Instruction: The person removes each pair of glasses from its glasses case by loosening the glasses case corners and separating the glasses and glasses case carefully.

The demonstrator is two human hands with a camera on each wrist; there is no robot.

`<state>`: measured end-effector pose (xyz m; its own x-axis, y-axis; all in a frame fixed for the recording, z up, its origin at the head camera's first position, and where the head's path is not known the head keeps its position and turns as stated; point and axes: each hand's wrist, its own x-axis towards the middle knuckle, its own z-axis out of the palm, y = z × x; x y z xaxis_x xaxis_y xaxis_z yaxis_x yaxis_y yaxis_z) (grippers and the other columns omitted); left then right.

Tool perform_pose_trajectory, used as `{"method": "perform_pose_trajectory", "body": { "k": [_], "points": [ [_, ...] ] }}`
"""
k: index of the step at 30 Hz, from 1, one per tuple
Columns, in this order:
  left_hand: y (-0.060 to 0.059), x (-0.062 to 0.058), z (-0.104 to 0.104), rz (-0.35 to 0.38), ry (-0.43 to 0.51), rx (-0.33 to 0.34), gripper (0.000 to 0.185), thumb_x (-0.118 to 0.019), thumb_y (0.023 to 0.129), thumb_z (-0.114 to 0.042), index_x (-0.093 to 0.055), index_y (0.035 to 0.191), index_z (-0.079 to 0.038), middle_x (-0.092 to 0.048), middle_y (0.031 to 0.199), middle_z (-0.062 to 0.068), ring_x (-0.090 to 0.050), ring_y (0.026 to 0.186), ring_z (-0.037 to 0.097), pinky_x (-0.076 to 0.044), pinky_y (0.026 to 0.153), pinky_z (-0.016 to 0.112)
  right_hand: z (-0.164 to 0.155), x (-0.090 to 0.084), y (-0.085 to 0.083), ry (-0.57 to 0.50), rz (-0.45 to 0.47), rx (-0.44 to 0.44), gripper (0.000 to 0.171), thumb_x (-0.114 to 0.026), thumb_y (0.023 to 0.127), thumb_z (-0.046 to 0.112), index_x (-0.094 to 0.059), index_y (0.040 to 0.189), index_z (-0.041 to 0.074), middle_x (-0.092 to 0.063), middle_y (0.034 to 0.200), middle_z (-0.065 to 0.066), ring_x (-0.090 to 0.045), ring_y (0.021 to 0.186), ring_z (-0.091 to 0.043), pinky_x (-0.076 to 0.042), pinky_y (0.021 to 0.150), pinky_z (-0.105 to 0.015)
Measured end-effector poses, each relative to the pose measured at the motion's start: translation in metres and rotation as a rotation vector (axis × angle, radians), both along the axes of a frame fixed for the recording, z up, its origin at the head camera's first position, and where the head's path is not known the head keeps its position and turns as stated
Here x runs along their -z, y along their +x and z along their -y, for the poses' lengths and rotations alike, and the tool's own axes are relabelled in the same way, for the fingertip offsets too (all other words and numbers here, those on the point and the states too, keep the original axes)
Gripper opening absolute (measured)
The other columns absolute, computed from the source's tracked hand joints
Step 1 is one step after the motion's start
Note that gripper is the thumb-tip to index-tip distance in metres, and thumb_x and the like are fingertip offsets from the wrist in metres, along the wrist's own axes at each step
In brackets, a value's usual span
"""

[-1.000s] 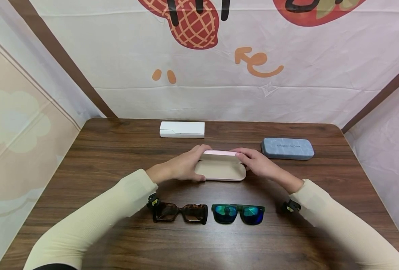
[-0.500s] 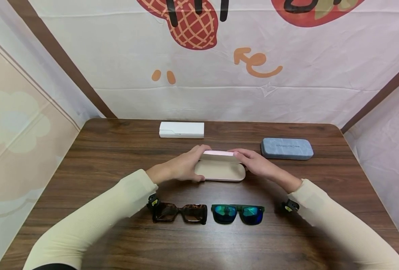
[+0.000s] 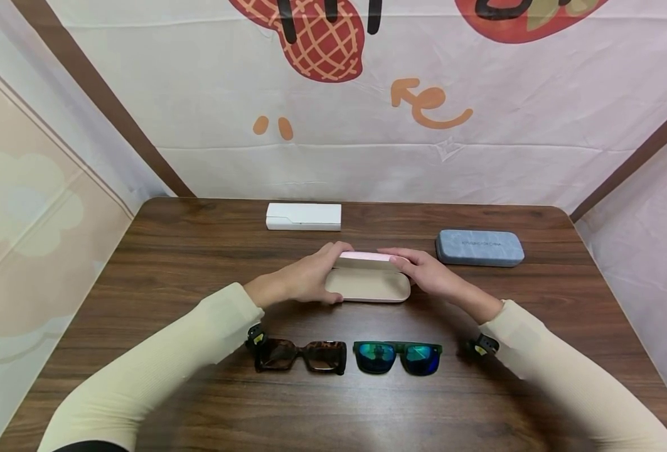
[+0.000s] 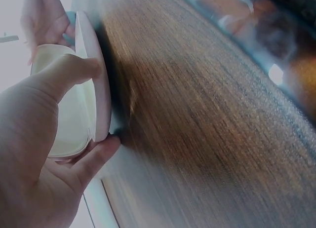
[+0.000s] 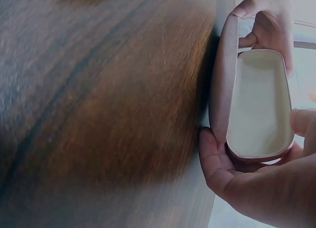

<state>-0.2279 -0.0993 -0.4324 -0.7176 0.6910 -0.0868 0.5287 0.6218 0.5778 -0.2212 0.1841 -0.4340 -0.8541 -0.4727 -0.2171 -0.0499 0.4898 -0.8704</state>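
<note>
An eyeglass case (image 3: 369,286) stands open on the table, its lid tipped up at the back and pinkish outside. Its cream inside is bare, as both wrist views show. My left hand (image 3: 310,276) grips the left end, thumb over the front rim of the base and fingers up by the lid. At the other end my right hand (image 3: 430,274) holds the lid, thumb at its front edge (image 5: 291,122). Closer to me lie tortoiseshell sunglasses (image 3: 323,357) and, to their right, green-framed sunglasses (image 3: 376,358) with mirrored blue-green lenses.
A white box-like case (image 3: 304,218) lies at the back of the wood-grain table (image 3: 209,238). To the right, behind my right hand, is a blue case (image 3: 480,248) with lettering on top. A printed cloth (image 3: 333,169) hangs behind the table.
My right hand's fingers have shifted slightly left along the top of the lid. The left hand, the case and both pairs of sunglasses stay in place.
</note>
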Motion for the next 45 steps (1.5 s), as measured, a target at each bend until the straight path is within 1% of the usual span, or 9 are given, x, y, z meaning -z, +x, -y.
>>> {"method": "perform_pose_trajectory", "body": {
  "k": [7, 13, 20, 25, 32, 37, 41, 45],
  "points": [
    [-0.0010, 0.0002, 0.0014, -0.004, 0.007, 0.012, 0.097, -0.093, 0.075, -0.021, -0.031, 0.149, -0.010, -0.046, 0.138, 0.015, -0.055, 0.117, 0.027, -0.050, 0.096, 0.043, 0.0024, -0.0026, 0.0013, 0.004, 0.000, 0.012, 0.045, -0.045, 0.110, 0.033, -0.052, 0.150, 0.014, -0.050, 0.151, -0.016, -0.047, 0.136, -0.035, -0.040, 0.108, -0.056],
    [-0.0015, 0.0004, 0.0012, -0.005, 0.004, 0.007, 0.090, -0.092, 0.076, -0.018, -0.034, 0.145, -0.013, -0.048, 0.139, 0.012, -0.057, 0.116, 0.026, -0.050, 0.096, 0.042, 0.0019, -0.0029, 0.0018, 0.004, 0.002, 0.018, 0.043, -0.047, 0.110, 0.030, -0.054, 0.149, 0.015, -0.052, 0.149, -0.015, -0.048, 0.135, -0.035, -0.041, 0.107, -0.056],
    [-0.0006, -0.0017, -0.0002, -0.003, -0.002, -0.002, 0.085, -0.093, 0.075, -0.018, -0.038, 0.141, -0.014, -0.050, 0.137, 0.010, -0.059, 0.115, 0.025, -0.051, 0.095, 0.040, 0.0015, -0.0020, 0.0032, -0.005, -0.014, 0.017, 0.041, -0.048, 0.109, 0.029, -0.056, 0.147, 0.014, -0.054, 0.148, -0.015, -0.049, 0.134, -0.034, -0.041, 0.107, -0.056],
    [0.0001, -0.0027, -0.0009, 0.004, -0.022, -0.010, 0.082, -0.092, 0.076, -0.019, -0.039, 0.138, -0.016, -0.051, 0.136, 0.008, -0.060, 0.113, 0.024, -0.052, 0.093, 0.039, 0.0028, -0.0029, 0.0049, -0.007, -0.022, 0.025, 0.040, -0.051, 0.108, 0.027, -0.058, 0.145, 0.013, -0.056, 0.146, -0.016, -0.051, 0.133, -0.034, -0.041, 0.107, -0.055],
    [0.0014, -0.0038, -0.0008, -0.003, -0.022, -0.001, 0.080, -0.092, 0.076, -0.017, -0.040, 0.137, -0.017, -0.051, 0.135, 0.007, -0.060, 0.112, 0.024, -0.052, 0.093, 0.040, 0.0020, -0.0034, 0.0053, -0.004, -0.029, 0.016, 0.040, -0.054, 0.107, 0.025, -0.058, 0.145, 0.013, -0.056, 0.145, -0.015, -0.052, 0.132, -0.033, -0.042, 0.107, -0.054],
    [0.0016, -0.0027, -0.0012, -0.013, -0.032, 0.005, 0.079, -0.091, 0.076, -0.017, -0.040, 0.137, -0.017, -0.051, 0.133, 0.008, -0.060, 0.112, 0.024, -0.052, 0.092, 0.040, 0.0000, -0.0026, 0.0059, 0.012, -0.059, -0.016, 0.040, -0.054, 0.107, 0.024, -0.058, 0.145, 0.013, -0.056, 0.146, -0.014, -0.051, 0.133, -0.032, -0.042, 0.107, -0.054],
    [0.0022, -0.0027, -0.0017, -0.021, -0.040, 0.014, 0.076, -0.091, 0.077, -0.018, -0.041, 0.134, -0.015, -0.052, 0.129, 0.008, -0.060, 0.110, 0.025, -0.053, 0.090, 0.040, -0.0012, -0.0044, 0.0074, 0.024, -0.094, -0.058, 0.040, -0.055, 0.106, 0.020, -0.057, 0.146, 0.011, -0.055, 0.146, -0.014, -0.051, 0.133, -0.033, -0.042, 0.106, -0.054],
    [0.0022, -0.0023, -0.0020, -0.030, -0.027, 0.031, 0.073, -0.091, 0.077, -0.017, -0.041, 0.131, -0.014, -0.055, 0.126, 0.007, -0.060, 0.109, 0.024, -0.052, 0.092, 0.040, -0.0027, -0.0069, 0.0079, 0.040, -0.130, -0.091, 0.041, -0.057, 0.105, 0.018, -0.057, 0.146, 0.011, -0.055, 0.146, -0.014, -0.051, 0.134, -0.033, -0.043, 0.105, -0.053]
  ]
}}
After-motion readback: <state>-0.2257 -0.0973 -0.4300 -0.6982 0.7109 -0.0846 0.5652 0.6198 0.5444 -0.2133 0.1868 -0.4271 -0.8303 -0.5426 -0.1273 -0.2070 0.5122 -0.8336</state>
